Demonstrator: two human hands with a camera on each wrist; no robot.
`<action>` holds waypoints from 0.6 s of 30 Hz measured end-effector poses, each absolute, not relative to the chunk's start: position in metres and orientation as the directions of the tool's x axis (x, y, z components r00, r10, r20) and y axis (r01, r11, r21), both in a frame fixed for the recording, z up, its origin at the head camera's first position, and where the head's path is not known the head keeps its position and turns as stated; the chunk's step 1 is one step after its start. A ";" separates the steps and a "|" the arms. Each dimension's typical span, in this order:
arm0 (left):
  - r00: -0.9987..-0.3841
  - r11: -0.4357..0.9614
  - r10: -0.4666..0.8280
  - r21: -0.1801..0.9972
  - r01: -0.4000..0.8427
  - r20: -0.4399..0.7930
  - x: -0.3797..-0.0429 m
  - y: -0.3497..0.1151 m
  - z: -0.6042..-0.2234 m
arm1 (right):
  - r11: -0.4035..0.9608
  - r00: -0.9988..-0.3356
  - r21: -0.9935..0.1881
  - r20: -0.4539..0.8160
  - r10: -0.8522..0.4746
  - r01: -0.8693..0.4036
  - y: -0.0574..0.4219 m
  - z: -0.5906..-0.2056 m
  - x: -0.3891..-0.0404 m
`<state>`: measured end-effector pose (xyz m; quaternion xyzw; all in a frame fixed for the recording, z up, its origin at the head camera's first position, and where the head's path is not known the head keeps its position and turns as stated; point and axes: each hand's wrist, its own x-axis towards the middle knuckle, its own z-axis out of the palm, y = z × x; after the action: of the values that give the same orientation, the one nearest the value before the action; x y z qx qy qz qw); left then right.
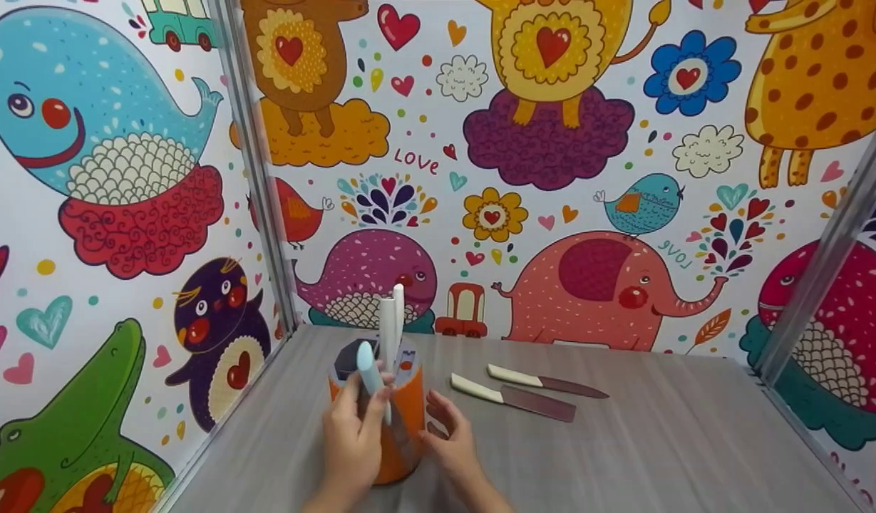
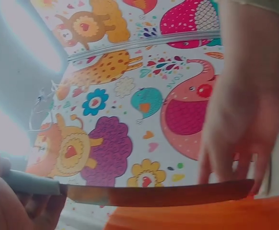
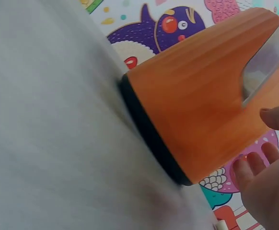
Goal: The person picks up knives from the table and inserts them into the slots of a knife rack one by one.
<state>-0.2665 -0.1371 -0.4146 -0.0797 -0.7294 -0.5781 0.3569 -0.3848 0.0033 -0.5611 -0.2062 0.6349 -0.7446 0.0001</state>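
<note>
My left hand [image 1: 353,431] grips a knife by its light blue handle [image 1: 367,362], its blade [image 2: 154,195] slanting down to the right across the front of an orange knife block [image 1: 410,406]. In the right wrist view the block's orange side [image 3: 192,105] and black base show, with the blade in front. My right hand [image 1: 453,440] is just right of the block, fingers loosely bent and holding nothing, its thumb close to the blade. Two white handles [image 1: 388,328] stand up out of the top of the block.
On the grey table [image 1: 623,456], right of the block, lie a cleaver [image 1: 537,403] and a pointed knife [image 1: 569,386], both with cream handles. Walls printed with cartoon animals enclose the table at the back and both sides, with metal posts [image 1: 263,185] at the corners.
</note>
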 end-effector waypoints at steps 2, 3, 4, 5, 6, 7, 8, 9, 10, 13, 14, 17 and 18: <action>-0.697 0.324 -0.325 0.768 0.552 0.639 -0.265 -0.143 -0.408 | -0.169 -0.907 -0.954 0.290 -0.305 -0.248 -0.001 -0.564 -0.385; -0.679 0.332 -0.340 0.759 0.560 0.651 -0.264 -0.145 -0.405 | -0.157 -0.907 -0.960 0.272 -0.322 -0.232 -0.002 -0.564 -0.385; -0.658 0.344 -0.352 0.746 0.571 0.666 -0.264 -0.148 -0.402 | -0.138 -0.907 -0.965 0.256 -0.334 -0.221 -0.004 -0.565 -0.385; -0.633 0.356 -0.359 0.728 0.586 0.685 -0.264 -0.150 -0.399 | -0.120 -0.909 -0.971 0.237 -0.342 -0.208 -0.005 -0.565 -0.384; -0.612 0.364 -0.366 0.713 0.599 0.701 -0.264 -0.152 -0.396 | -0.100 -0.911 -0.975 0.222 -0.346 -0.200 -0.006 -0.564 -0.384; -0.592 0.374 -0.370 0.698 0.611 0.716 -0.264 -0.154 -0.392 | -0.080 -0.916 -0.979 0.202 -0.348 -0.186 -0.007 -0.564 -0.384; -0.576 0.378 -0.371 0.685 0.623 0.728 -0.264 -0.156 -0.389 | -0.056 -0.920 -0.983 0.183 -0.347 -0.175 -0.007 -0.563 -0.383; -0.565 0.379 -0.369 0.675 0.633 0.738 -0.264 -0.158 -0.385 | -0.036 -0.925 -0.986 0.164 -0.342 -0.162 -0.008 -0.562 -0.383; -0.556 0.378 -0.365 0.665 0.645 0.747 -0.264 -0.160 -0.382 | -0.013 -0.930 -0.989 0.144 -0.339 -0.148 -0.008 -0.562 -0.382; -0.539 0.360 -0.353 0.643 0.677 0.765 -0.261 -0.165 -0.369 | 0.036 -0.939 -0.992 0.105 -0.328 -0.124 -0.008 -0.562 -0.381; -0.535 0.350 -0.351 0.638 0.686 0.768 -0.260 -0.167 -0.364 | 0.047 -0.941 -0.992 0.099 -0.325 -0.121 -0.008 -0.562 -0.381; -0.507 0.331 -0.359 0.615 0.716 0.784 -0.258 -0.173 -0.349 | 0.063 -0.943 -0.990 0.097 -0.317 -0.123 -0.010 -0.564 -0.380; -0.495 0.325 -0.364 0.606 0.726 0.789 -0.257 -0.175 -0.344 | 0.062 -0.945 -0.991 0.090 -0.315 -0.116 -0.010 -0.564 -0.380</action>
<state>-0.2574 -0.1745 -0.3444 -0.1382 -0.6551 -0.5643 0.4831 -0.3802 -0.0102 -0.5639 -0.1486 0.7249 -0.6685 0.0746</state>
